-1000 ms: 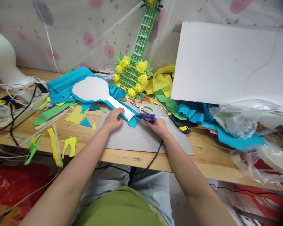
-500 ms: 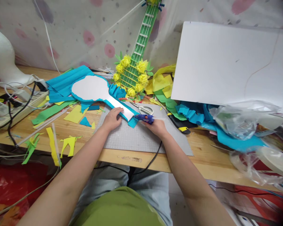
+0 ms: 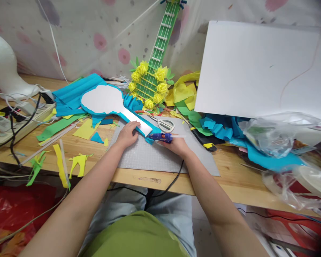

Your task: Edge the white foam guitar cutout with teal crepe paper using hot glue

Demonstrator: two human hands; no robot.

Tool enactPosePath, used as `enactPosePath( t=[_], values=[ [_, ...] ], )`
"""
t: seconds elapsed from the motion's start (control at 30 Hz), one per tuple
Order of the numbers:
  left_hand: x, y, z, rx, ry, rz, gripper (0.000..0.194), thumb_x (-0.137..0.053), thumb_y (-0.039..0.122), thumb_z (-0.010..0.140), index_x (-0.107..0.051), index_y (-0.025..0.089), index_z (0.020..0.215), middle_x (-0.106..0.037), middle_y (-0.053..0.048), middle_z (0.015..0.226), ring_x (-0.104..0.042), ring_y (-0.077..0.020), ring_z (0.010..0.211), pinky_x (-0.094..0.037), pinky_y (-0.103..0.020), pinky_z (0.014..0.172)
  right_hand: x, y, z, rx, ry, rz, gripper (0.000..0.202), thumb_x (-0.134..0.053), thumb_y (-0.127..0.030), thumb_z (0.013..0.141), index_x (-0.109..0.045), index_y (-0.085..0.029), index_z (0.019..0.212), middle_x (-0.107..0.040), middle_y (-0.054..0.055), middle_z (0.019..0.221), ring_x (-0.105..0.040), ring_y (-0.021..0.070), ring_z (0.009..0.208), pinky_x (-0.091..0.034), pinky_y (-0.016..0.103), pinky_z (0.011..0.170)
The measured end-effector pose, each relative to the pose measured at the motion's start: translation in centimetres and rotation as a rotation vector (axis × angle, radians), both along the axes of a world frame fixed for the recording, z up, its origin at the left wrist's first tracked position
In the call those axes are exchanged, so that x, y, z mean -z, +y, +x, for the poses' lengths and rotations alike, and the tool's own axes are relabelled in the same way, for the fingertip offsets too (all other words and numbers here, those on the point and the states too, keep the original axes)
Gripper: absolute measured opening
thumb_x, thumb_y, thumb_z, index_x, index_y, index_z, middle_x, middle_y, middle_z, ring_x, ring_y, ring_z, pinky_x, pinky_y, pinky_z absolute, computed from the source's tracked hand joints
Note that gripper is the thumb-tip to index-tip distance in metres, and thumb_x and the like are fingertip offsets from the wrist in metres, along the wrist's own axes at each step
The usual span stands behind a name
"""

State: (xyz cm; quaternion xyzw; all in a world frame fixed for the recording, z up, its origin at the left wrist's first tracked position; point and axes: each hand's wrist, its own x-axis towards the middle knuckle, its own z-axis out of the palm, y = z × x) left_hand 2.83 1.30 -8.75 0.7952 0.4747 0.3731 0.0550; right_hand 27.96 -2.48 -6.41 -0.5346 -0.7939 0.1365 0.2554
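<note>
A white guitar-shaped board (image 3: pixel 103 99) edged with blue paper lies over a grey cutting mat (image 3: pixel 160 160). My left hand (image 3: pixel 128 135) rests on the board's neck near its lower end, fingers closed together against its edge. My right hand (image 3: pixel 175 144) is wrapped round a blue glue gun (image 3: pixel 162 137), with a clear glue stick sticking out of its back. The gun's nozzle is at the blue paper at the neck's end. White-handled scissors (image 3: pixel 166 125) lie just beyond the gun.
A green toy guitar (image 3: pixel 157 53) with yellow paper flowers leans at the back. Paper scraps (image 3: pixel 87 129) and a power strip (image 3: pixel 40 116) lie left. On the right are a black-and-yellow cutter (image 3: pixel 205 141), a large white board (image 3: pixel 238 71) and plastic bags (image 3: pixel 278 135).
My right hand has moved the glue gun slightly left and down, its nozzle now covering part of the blue paper flap at the neck's end. My left hand stays in place.
</note>
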Motion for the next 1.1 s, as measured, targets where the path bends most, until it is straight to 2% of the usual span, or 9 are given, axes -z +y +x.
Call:
enactPosePath(
  t=[0.47,1.0,1.1],
  values=[
    [-0.37,-0.23,0.13,0.001,0.013,-0.015,0.044,-0.044,0.010,0.068,-0.055,0.019,0.110,-0.057,-0.006,0.122,-0.049,-0.0185,0.118,-0.039,-0.040,0.102,-0.59,-0.10,-0.52,-0.002,-0.037,-0.010,0.036,-0.055,-0.054,0.075,-0.066,-0.024,0.093,-0.069,0.002,0.091,-0.061,0.0197,0.082,-0.044,0.027,0.069],
    [-0.28,-0.14,0.10,0.003,0.014,-0.010,0.044,-0.044,0.011,0.069,-0.056,0.018,0.111,-0.057,-0.007,0.122,-0.048,-0.0188,0.118,-0.039,-0.040,0.103,-0.45,-0.08,-0.41,-0.015,0.015,-0.033,0.038,-0.057,-0.052,0.075,-0.066,-0.023,0.098,-0.068,0.002,0.097,-0.062,0.0203,0.087,-0.045,0.028,0.074],
    [-0.22,-0.16,0.07,0.000,0.012,-0.013,0.044,-0.044,0.011,0.069,-0.056,0.018,0.111,-0.057,-0.007,0.122,-0.048,-0.0186,0.118,-0.039,-0.040,0.103,-0.78,-0.25,0.03,-0.008,0.075,-0.113,0.038,-0.059,-0.051,0.072,-0.068,-0.022,0.095,-0.069,0.002,0.089,-0.062,0.0202,0.082,-0.046,0.029,0.071]
  ],
)
